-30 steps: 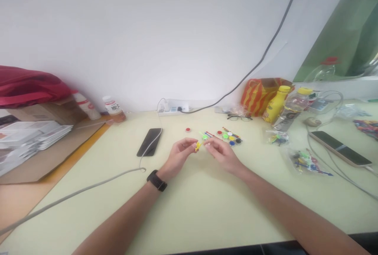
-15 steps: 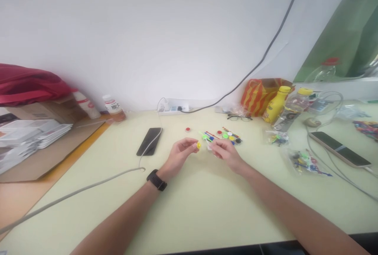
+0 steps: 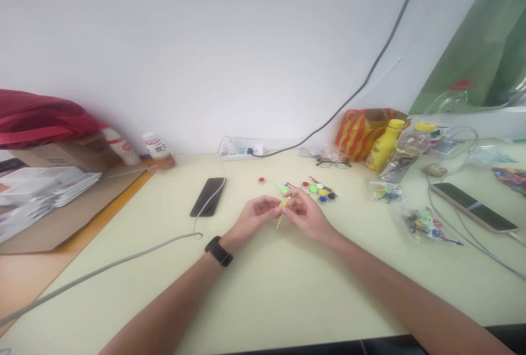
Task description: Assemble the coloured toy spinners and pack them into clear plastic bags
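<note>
2 bare hands, the left hand and the right hand, meet at the fingertips over the pale green counter, each grip narrow and pinching 1 thin yellow plastic piece between them, its lower end jutting below the fingers. Just beyond lie 7 small round plastic discs: 2 red, 1 green, 1 white, 1 yellow, 1 blue, 1 black; 1 red disc sits apart, behind the left hand. Thin coloured sticks lie among them, too small to count, some partly hidden by the right hand. Farther right are 2 clear plastic bags of coloured parts; at left, 1 grey-white cable crosses 1 black phone.
</note>
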`<state>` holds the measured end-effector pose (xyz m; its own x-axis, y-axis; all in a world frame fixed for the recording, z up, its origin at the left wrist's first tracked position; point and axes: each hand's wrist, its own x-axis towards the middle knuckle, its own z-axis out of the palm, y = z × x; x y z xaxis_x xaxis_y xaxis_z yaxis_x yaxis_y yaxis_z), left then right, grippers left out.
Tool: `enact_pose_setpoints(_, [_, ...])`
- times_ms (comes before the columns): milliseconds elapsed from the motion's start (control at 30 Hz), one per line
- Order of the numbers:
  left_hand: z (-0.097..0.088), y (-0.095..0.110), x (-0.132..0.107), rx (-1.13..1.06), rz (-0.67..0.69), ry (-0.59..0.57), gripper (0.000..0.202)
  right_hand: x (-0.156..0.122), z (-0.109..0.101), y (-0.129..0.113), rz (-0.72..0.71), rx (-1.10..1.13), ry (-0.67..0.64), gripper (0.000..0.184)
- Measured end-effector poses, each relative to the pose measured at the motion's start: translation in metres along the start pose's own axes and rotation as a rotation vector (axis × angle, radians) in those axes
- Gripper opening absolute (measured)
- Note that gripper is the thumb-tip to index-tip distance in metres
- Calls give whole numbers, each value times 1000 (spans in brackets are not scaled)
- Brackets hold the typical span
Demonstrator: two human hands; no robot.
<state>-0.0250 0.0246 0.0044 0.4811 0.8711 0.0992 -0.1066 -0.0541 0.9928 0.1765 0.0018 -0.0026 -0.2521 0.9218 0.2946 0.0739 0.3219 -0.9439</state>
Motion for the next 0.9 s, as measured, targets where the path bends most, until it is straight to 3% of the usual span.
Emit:
enact_pose_setpoints(300, [-2, 2, 1, -59, -45, 58, 27, -5, -7, -5, -135, -191, 98, 52])
enact_pose_setpoints(400, [-2, 3, 0, -77, -51, 60, 27, -3, -11, -5, -95, -185, 47, 30])
enact_pose_setpoints(500, [0, 5, 0, -75, -48, 84, 29, 0, -15, -6, -1, -129, -97, 58])
enact_pose_setpoints(567, [0, 6, 0, -76, -46, 98, 29, 3, -16, -8, 9, -90, -82, 64])
enact_pose_setpoints(733, [1, 6, 0, -72, -51, 94, 30, 7, -14, -9, 3, 47, 78, 43])
enact_pose_setpoints(900, [1, 7, -1, -58, -46, 71, 28, 5, -10, -6, -1, 69, 39, 35])
